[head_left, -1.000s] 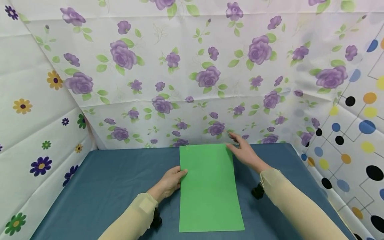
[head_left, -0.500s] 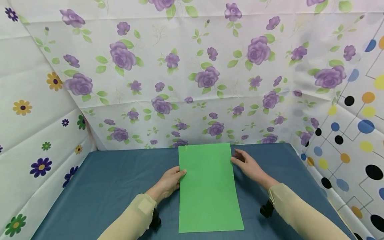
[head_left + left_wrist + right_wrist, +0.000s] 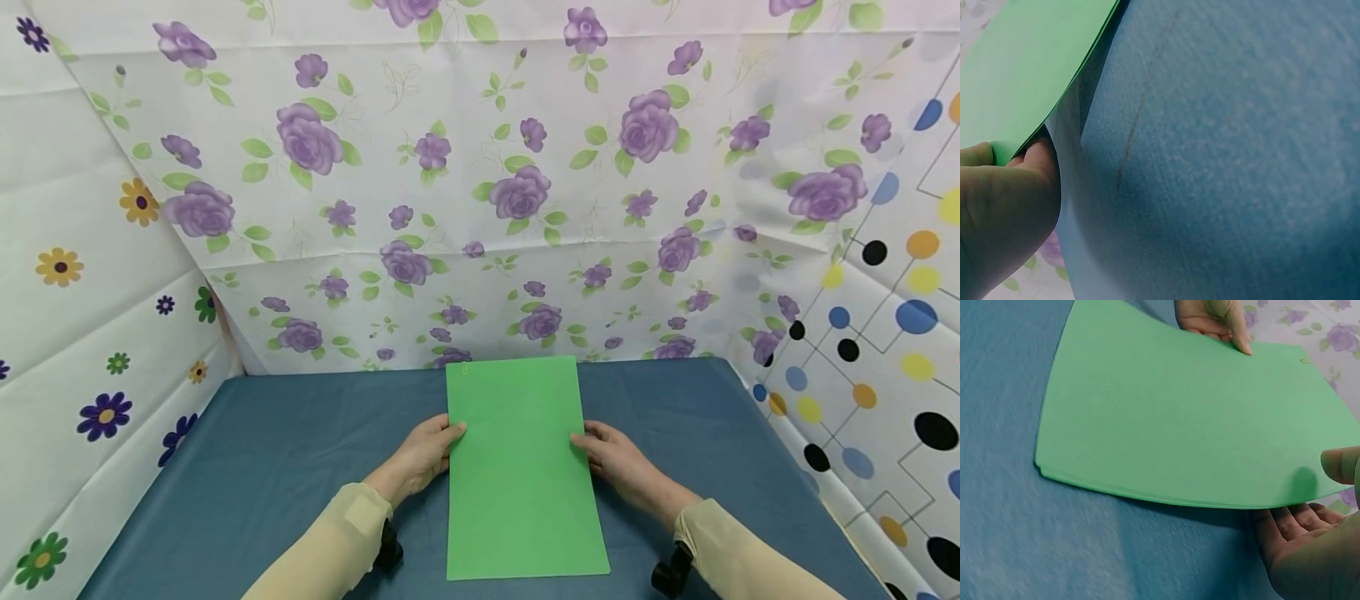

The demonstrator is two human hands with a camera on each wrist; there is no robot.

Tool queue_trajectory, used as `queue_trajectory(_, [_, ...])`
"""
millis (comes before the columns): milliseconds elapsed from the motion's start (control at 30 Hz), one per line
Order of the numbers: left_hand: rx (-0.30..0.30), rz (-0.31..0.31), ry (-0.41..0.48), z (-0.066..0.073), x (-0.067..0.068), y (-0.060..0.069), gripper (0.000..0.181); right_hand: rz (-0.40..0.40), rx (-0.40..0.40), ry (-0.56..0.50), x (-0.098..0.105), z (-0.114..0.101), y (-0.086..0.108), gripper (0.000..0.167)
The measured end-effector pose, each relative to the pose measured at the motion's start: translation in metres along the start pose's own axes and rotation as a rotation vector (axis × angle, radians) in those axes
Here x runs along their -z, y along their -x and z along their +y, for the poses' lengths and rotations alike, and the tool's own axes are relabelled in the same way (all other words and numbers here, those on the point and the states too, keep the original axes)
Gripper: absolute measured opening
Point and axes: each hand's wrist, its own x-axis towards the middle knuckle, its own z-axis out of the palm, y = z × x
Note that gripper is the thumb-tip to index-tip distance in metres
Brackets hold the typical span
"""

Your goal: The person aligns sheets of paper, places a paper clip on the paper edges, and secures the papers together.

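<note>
Green paper sheets (image 3: 517, 475) lie layered over the table, their long sides running away from me; a doubled edge shows in the right wrist view. At the far left corner sits a small yellowish paper clip (image 3: 464, 368). My left hand (image 3: 423, 454) pinches the left long edge, thumb on top and fingers underneath. On the opposite edge is my right hand (image 3: 626, 467), its fingers reaching below the paper. In the right wrist view its thumb (image 3: 1339, 465) hovers just over the surface and casts a shadow there. That edge bows up off the cloth.
A dark blue cloth (image 3: 300, 450) covers the table. Behind it hangs a white sheet with purple roses (image 3: 517, 192). Side sheets carry daisies (image 3: 105, 415) at left and coloured dots (image 3: 918, 317) at right. Dark wrist cameras (image 3: 672, 571) sit under both sleeves.
My right hand has come down from the paper's far right corner along its right edge, thumb now over the paper. My left hand and the paper have hardly moved.
</note>
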Motion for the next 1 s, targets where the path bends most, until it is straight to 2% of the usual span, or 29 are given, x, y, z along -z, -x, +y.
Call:
queue_trajectory(500, [-0.01, 0.004, 0.009, 0.004, -0.004, 0.001, 0.043, -0.067, 0.061, -0.037, -0.01, 0.008, 0.009, 0.052])
queue_trajectory(733, [-0.013, 0.018, 0.035, 0.006, -0.007, 0.004, 0.042, -0.011, 0.06, -0.053, -0.017, 0.006, 0.013, 0.049])
queue_trajectory(1000, [-0.005, -0.039, 0.036, 0.012, -0.008, 0.015, 0.046, 0.018, 0.049, -0.062, -0.02, -0.001, 0.017, 0.05])
